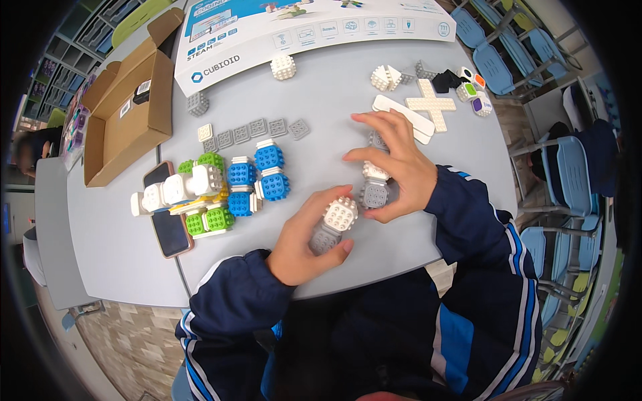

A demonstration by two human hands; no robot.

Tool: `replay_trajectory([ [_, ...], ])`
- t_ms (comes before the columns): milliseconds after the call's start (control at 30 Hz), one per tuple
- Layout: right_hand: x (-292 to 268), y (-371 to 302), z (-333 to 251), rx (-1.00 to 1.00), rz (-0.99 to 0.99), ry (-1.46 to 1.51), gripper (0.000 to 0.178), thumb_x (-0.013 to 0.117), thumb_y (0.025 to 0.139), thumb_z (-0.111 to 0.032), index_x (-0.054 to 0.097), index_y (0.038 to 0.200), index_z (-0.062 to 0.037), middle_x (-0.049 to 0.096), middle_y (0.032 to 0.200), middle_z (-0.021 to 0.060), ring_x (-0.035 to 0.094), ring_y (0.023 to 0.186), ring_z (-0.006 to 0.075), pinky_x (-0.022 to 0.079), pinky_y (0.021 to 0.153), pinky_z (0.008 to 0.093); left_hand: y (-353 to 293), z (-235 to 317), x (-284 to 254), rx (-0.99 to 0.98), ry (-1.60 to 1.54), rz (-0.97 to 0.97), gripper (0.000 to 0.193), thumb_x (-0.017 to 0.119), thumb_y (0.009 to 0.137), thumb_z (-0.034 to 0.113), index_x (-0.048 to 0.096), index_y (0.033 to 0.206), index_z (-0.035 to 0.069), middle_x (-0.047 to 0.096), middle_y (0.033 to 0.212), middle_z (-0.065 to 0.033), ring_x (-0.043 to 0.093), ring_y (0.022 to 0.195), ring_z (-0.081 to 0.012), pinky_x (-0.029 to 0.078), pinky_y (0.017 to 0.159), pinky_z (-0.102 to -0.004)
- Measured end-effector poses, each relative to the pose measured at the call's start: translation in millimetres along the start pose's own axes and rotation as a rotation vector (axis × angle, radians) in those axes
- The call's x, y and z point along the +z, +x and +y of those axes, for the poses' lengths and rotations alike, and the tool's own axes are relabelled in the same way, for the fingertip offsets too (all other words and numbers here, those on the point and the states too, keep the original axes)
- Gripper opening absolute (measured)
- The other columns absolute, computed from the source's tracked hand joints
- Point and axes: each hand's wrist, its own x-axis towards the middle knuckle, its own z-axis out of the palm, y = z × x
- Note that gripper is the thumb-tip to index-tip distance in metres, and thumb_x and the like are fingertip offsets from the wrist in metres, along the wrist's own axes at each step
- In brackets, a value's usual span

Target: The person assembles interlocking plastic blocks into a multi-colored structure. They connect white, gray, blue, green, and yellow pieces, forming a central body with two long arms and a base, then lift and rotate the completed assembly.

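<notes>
My left hand is closed around a joined pair of studded cube blocks, a white block above a grey block. Beside it, my right hand curls over a row of studded blocks, with a white block between grey ones. Its thumb lies by the lower grey block, while its index and middle fingers reach across the upper part. The two groups of blocks are apart by a small gap. My fingers partly hide both groups.
Left of my hands stand blue block assemblies and a green-and-white build over a phone. Grey square plates lie beyond. A white cross piece sits far right; a large box and open carton stand behind.
</notes>
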Motion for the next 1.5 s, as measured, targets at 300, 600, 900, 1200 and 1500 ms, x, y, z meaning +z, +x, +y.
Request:
replay_trajectory([
  [300, 2, -3, 1, 0.009, -0.022, 0.084, 0.087, 0.088, 0.058, -0.041, 0.056, 0.134, -0.0139, 0.030, 0.150, 0.0252, 0.033, 0.132, 0.0477, 0.028, 0.110, 0.0583, 2, -6, -1, 0.079, 0.210, 0.046, 0.066, 0.066, 0.085, 0.000, 0.041, 0.147, 0.001, 0.044, 0.147, -0.0172, 0.041, 0.137, -0.0298, 0.030, 0.114, -0.0389],
  [600, 3, -5, 1, -0.023, -0.116, 0.241, 0.089, 0.087, 0.060, -0.028, 0.050, 0.140, -0.0151, 0.018, 0.155, 0.0258, 0.028, 0.135, 0.0510, 0.023, 0.115, 0.0605, -1, -5, 5, 0.046, 0.136, 0.104, 0.048, 0.066, 0.087, -0.003, 0.060, 0.134, 0.006, 0.042, 0.151, -0.0190, 0.039, 0.141, -0.0344, 0.033, 0.114, -0.0416],
  [900, -1, -5, -2, 0.026, -0.122, 0.243, 0.096, 0.090, 0.057, -0.030, 0.047, 0.142, -0.0143, 0.020, 0.152, 0.0268, 0.030, 0.136, 0.0487, 0.035, 0.109, 0.0537, 3, 31, -25, 0.049, 0.262, -0.175, 0.087, 0.084, 0.073, 0.008, 0.042, 0.149, 0.012, 0.019, 0.160, -0.0227, 0.026, 0.147, -0.0388, 0.029, 0.116, -0.0449],
  [1200, -3, -20, 1, -0.069, 0.037, 0.279, 0.101, 0.092, 0.054, -0.027, 0.046, 0.142, -0.0077, 0.034, 0.139, 0.0224, 0.050, 0.116, 0.0380, 0.046, 0.095, 0.0411, 4, 23, -28, -0.018, 0.374, -0.272, 0.119, 0.094, 0.056, 0.014, 0.027, 0.155, 0.006, 0.025, 0.155, -0.0208, 0.028, 0.144, -0.0380, 0.030, 0.116, -0.0419],
  [1500, -2, -17, -7, -0.010, 0.001, 0.309, 0.103, 0.092, 0.053, -0.024, 0.045, 0.143, -0.0069, 0.037, 0.137, 0.0235, 0.051, 0.115, 0.0373, 0.046, 0.093, 0.0402, 8, 11, -13, 0.099, 0.611, -0.014, 0.113, 0.092, 0.060, 0.020, 0.031, 0.153, 0.002, 0.032, 0.149, -0.0230, 0.037, 0.136, -0.0401, 0.036, 0.112, -0.0438],
])
